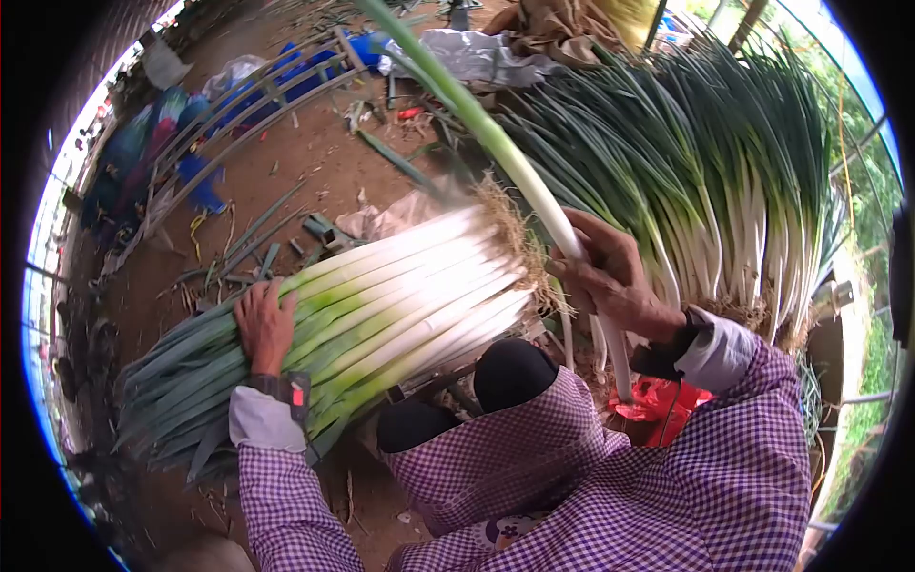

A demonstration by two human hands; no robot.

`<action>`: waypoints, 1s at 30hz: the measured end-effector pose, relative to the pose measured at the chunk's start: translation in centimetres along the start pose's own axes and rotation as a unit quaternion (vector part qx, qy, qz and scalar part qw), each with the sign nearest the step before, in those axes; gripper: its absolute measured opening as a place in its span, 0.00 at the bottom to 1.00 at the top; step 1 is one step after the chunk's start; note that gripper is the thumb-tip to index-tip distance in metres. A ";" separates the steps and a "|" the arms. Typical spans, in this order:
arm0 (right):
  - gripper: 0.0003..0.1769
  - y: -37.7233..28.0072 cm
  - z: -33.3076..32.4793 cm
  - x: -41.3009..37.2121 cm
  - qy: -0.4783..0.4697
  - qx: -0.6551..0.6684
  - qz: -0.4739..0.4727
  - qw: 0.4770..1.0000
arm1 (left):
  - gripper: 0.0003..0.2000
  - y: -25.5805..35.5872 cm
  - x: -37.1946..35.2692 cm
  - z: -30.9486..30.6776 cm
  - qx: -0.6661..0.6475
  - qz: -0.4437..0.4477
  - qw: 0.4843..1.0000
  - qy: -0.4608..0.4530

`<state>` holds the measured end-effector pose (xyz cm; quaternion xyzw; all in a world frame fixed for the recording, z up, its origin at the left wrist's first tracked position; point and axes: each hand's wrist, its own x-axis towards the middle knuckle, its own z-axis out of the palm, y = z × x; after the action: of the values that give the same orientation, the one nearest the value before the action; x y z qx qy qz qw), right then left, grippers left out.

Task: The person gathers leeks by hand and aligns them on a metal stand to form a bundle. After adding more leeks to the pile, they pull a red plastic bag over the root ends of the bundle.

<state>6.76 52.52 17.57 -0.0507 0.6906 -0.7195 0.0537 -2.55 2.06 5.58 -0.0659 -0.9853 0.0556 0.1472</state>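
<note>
A thick layer of leeks (410, 286) lies in front of my knees, white root ends to the right, dark leaves to the left. My left hand (265, 322) rests on the leeks where the stems turn green, its fingers spread. My right hand (605, 272) is closed around a single leek (519, 172), which slants up and left past the root ends of the layer. Beyond my right hand, a large bundle of leeks (705, 172) stands leaning, with its white ends down.
A wooden rack (257, 100) with blue material lies at the upper left. Silver sheeting (467, 55) and brown sacking (562, 29) are at the top. Leaf scraps litter the dirt floor (276, 172). A red plastic bag (662, 410) lies beneath my right forearm.
</note>
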 end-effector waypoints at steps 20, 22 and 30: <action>0.22 20.2 17.4 24.8 -0.098 -0.373 -0.408 0.828 | 0.25 1.6 -0.5 -1.7 0.012 -0.026 0.999 -0.020; 0.23 20.4 17.3 25.1 -0.103 -0.392 -0.403 0.820 | 0.25 1.5 -0.5 -1.8 0.017 -0.031 0.999 -0.026; 0.18 19.8 16.2 24.4 -0.100 -0.427 -0.360 0.823 | 0.25 1.4 -0.3 -1.8 0.011 -0.030 0.999 -0.040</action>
<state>-14.85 32.13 -1.62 -0.3854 0.8524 -0.3115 -0.1669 -1.55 3.51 7.01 -0.0329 -0.9912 0.0651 0.1102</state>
